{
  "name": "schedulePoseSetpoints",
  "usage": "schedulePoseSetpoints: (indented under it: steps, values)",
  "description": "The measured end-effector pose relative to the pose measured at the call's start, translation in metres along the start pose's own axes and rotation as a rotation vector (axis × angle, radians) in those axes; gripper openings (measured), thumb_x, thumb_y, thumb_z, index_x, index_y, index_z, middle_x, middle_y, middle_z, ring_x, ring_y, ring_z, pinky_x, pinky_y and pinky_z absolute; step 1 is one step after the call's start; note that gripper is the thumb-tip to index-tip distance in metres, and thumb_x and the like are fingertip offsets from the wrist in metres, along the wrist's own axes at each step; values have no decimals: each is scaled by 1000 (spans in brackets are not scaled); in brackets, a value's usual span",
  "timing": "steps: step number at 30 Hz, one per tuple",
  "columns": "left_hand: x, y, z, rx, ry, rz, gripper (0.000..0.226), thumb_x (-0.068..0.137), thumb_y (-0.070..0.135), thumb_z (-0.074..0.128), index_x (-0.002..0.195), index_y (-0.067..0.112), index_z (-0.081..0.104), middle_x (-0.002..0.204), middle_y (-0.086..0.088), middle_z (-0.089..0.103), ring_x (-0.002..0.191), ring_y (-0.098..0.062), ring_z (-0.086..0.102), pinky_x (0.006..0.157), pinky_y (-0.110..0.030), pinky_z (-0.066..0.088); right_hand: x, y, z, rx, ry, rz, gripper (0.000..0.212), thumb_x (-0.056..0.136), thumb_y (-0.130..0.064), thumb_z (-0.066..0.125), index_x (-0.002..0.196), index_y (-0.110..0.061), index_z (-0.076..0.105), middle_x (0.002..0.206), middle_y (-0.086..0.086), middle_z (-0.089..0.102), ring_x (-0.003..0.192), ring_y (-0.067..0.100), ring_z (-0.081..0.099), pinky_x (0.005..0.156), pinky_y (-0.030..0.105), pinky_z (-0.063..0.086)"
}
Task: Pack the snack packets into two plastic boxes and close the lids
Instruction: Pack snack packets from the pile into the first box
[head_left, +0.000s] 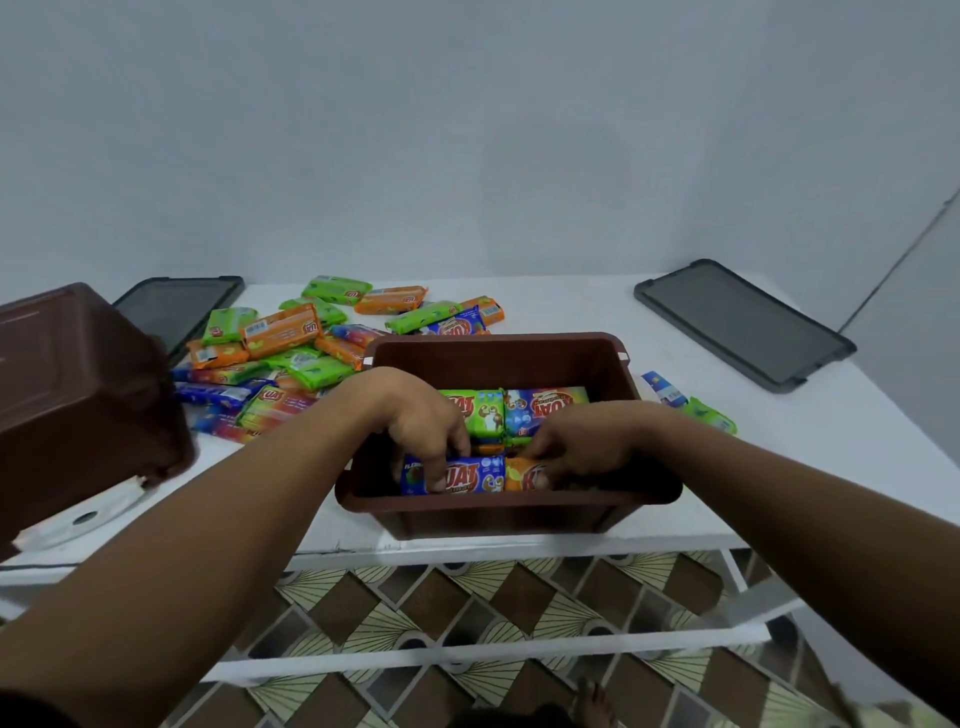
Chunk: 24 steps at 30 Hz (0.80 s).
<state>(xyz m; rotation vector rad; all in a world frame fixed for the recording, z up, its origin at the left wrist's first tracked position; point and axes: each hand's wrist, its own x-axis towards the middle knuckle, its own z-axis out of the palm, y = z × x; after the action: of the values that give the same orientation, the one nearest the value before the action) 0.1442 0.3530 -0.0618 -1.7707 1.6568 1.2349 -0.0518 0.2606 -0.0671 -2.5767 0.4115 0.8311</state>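
I see left hand (415, 415) pinching blue packet (462, 475) | right hand (582, 447) gripping orange packet (524, 475) | both in brown box (509, 512), frame centre | light, crinkly, slippery: I'd grip long edges

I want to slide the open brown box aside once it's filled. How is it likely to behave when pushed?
The open brown box looks like rigid plastic with a wide flat base, so it should probably slide rather than tip. Packets cover only its floor, so it is likely still light. It sits near the white table front edge, so a push toward the person risks dropping it.
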Motion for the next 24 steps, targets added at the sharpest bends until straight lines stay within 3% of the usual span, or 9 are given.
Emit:
schedulePoseSetpoints:
  steps: [7, 14, 19, 24]
  values:
    - [1, 1, 0, 45, 21, -7, 52, 88, 23, 74, 138, 21, 60, 133, 1, 64, 120, -18, 60, 106, -41, 49, 4, 2, 2, 18, 8, -20, 41, 104, -38, 49, 143, -27, 54, 130, -5, 64, 114, 14, 58, 103, 35, 47]
    - [-2, 3, 5, -6, 107, 38, 52, 85, 16, 76, 135, 20, 63, 129, 1, 66, 114, -16, 61, 101, -40, 52, 6, 4, 1, 33, -26, -18, 42, 103, -41, 48, 142, -26, 55, 127, -4, 63, 111, 12, 57, 97, 29, 46]
    - [-4, 2, 6, -14, 155, 53, 56, 83, 15, 79, 136, 19, 61, 130, 0, 67, 115, -18, 63, 100, -42, 53, 6, 5, 0, -34, -61, -18, 43, 103, -45, 47, 141, -26, 52, 128, -3, 62, 113, 14, 57, 102, 35, 46]
    - [-8, 6, -7, -86, 228, 120, 50, 87, 18, 77, 135, 18, 62, 122, 3, 73, 108, -10, 68, 87, -25, 53, -5, 7, -19, -72, -34, -5, 60, 95, -56, 56, 146, -28, 47, 130, -3, 63, 113, 16, 59, 102, 39, 49]
